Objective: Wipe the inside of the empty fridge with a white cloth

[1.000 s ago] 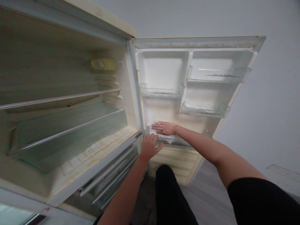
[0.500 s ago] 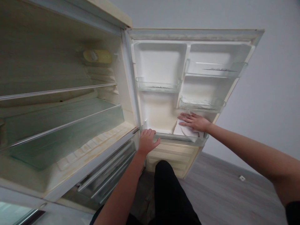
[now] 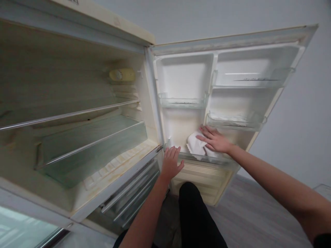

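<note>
An old cream fridge stands open, and its door [image 3: 232, 93] swings out to the right. My right hand [image 3: 214, 139] lies flat with fingers stretched, pressing a white cloth [image 3: 194, 146] against the door's inner wall just above the bottom door bin [image 3: 222, 159]. My left hand [image 3: 171, 162] rests with fingers spread on the left end of that bin's rim, next to the hinge side.
The fridge interior has glass shelves [image 3: 85, 144] and a yellowed lamp housing [image 3: 122, 74] at the back. Clear door bins [image 3: 182, 101] sit higher on the door. Drawers [image 3: 129, 196] show below. My dark-trousered leg [image 3: 196, 213] stands over a grey wood-look floor [image 3: 248, 213].
My right hand slid the cloth from the left of the door's lower wall to the right, then a little back toward the middle. My left hand stayed on the bin rim.
</note>
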`<state>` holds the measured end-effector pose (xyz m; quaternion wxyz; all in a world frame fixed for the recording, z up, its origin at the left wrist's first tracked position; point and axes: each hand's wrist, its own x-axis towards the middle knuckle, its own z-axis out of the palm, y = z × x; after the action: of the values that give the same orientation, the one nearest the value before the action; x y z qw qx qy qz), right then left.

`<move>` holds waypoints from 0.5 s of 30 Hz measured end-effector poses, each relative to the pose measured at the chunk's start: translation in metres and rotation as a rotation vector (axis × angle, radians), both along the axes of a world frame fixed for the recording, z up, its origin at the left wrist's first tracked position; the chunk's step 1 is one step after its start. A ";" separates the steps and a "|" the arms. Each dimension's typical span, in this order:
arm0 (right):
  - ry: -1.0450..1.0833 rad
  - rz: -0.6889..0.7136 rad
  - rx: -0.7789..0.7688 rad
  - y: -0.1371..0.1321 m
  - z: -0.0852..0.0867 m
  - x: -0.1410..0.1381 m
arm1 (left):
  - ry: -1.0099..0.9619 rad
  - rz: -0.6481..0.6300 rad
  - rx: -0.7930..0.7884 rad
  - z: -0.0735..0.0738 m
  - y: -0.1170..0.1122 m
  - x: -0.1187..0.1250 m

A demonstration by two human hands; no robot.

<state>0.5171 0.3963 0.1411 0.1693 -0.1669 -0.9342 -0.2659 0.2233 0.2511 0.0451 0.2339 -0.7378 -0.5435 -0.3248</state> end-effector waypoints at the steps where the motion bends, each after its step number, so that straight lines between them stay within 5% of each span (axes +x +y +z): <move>1: -0.025 0.042 -0.009 -0.002 0.000 0.002 | -0.012 0.003 -0.009 -0.001 -0.001 0.000; 6: -0.137 0.212 -0.171 -0.018 0.003 -0.019 | -0.081 0.008 -0.042 0.000 -0.006 -0.001; 15: -0.456 0.257 -0.130 -0.024 -0.018 -0.132 | -0.078 0.001 -0.033 0.003 -0.012 -0.012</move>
<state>0.3854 0.3721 0.1228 -0.0241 0.0065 -0.9769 -0.2124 0.2114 0.2391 0.0483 0.2005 -0.7280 -0.5580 -0.3442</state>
